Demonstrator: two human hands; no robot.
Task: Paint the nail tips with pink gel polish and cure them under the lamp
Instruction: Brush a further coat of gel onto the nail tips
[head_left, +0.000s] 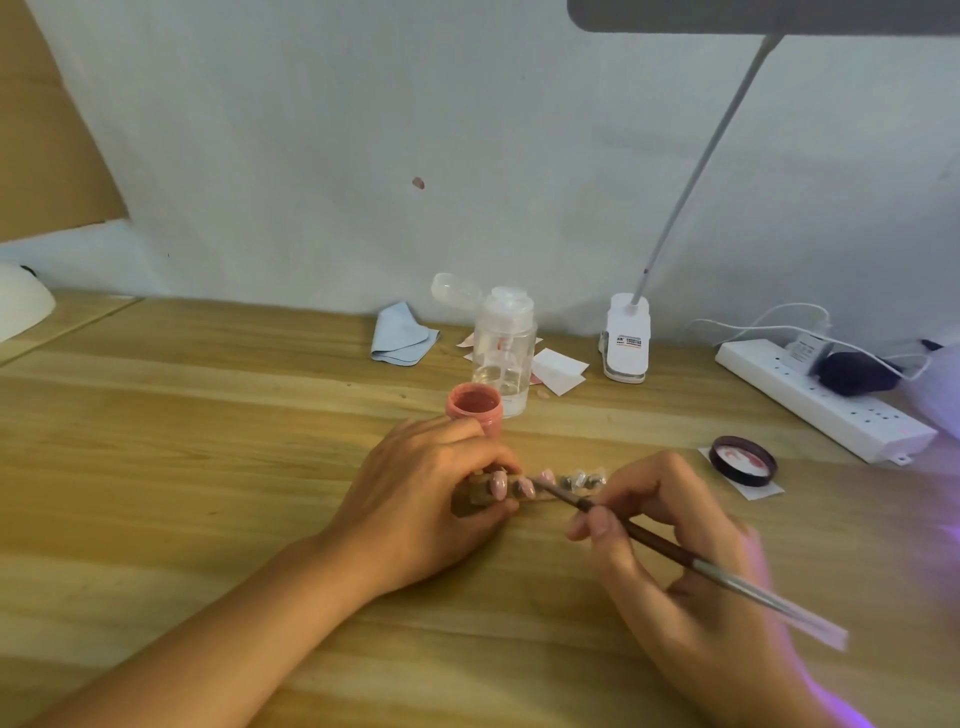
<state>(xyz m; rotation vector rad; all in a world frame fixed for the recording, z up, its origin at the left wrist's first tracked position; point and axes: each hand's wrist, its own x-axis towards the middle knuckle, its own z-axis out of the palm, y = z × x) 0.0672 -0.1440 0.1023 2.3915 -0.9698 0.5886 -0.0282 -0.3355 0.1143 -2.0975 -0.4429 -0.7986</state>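
My left hand grips the holder of nail tips on the bench. My right hand pinches the brush, bristles on a tip. The open pink polish jar stands just behind.

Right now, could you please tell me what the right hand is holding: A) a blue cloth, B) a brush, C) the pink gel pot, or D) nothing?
B: the right hand grips a brush, its tip at the nail tips held by the left hand.

Soft even light, purple glow at right, blurred brush handle.
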